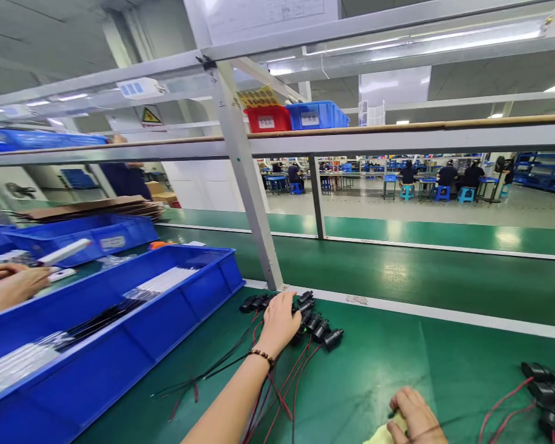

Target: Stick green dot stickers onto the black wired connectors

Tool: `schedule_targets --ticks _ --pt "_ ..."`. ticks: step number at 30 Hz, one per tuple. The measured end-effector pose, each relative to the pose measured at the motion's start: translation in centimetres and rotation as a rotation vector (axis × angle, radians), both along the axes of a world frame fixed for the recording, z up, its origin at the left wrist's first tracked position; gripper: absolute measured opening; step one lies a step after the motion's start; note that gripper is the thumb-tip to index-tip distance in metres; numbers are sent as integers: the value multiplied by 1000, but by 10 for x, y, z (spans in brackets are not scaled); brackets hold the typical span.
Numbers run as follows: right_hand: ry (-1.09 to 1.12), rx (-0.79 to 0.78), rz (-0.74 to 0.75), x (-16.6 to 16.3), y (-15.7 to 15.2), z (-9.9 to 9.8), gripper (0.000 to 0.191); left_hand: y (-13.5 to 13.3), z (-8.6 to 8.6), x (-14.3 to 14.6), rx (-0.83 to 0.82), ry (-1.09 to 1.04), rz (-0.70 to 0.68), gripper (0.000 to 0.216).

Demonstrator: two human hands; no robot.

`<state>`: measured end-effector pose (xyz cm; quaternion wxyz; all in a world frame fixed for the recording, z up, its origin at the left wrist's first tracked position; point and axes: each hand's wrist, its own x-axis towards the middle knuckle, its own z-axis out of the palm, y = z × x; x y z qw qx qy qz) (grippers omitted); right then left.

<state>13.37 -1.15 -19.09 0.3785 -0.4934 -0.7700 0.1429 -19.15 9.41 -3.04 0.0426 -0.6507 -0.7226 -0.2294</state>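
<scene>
The left hand [280, 320] reaches forward over the green table [374, 376] and rests on a cluster of small black plugs [317, 324], each trailing red and black wires [277, 388]. Its fingers [290, 304] curl down over the middle of the cluster, loosely closed on the plugs beneath, though how many they actually pinch cannot be told from this angle. More plugs lie just past the fingertips on both sides, some toward the metal post [247, 185] and some fanning out to the right of the knuckles. The wires run back from under the palm along the forearm, past a beaded bracelet [261, 356] at the wrist. The right hand [416, 416] sits low and near the body, well apart from the left, fingers bent and pressed onto a pale yellow cloth [383, 435] on the table. To the right of that hand lies a second bunch of black plugs [548, 394] with red leads. Left of the reaching arm stands a long blue tray [166, 314] holding white strips and black cables. Beyond the tray, another person's hand [13, 287] holds a white bar [65, 251].
</scene>
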Motion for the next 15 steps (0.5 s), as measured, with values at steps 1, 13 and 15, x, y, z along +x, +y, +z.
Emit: schedule_targets --ticks 1,13,15 --pt "5 -9 -15 3 1 4 14 -9 3 17 18 -8 -62 38" --pt "95 -77 -156 39 -1 61 21 -113 -60 153 -626 -442 -508 52" --pt "70 -77 -105 38 -5 68 16 -103 -64 155 -633 -509 -502 38"
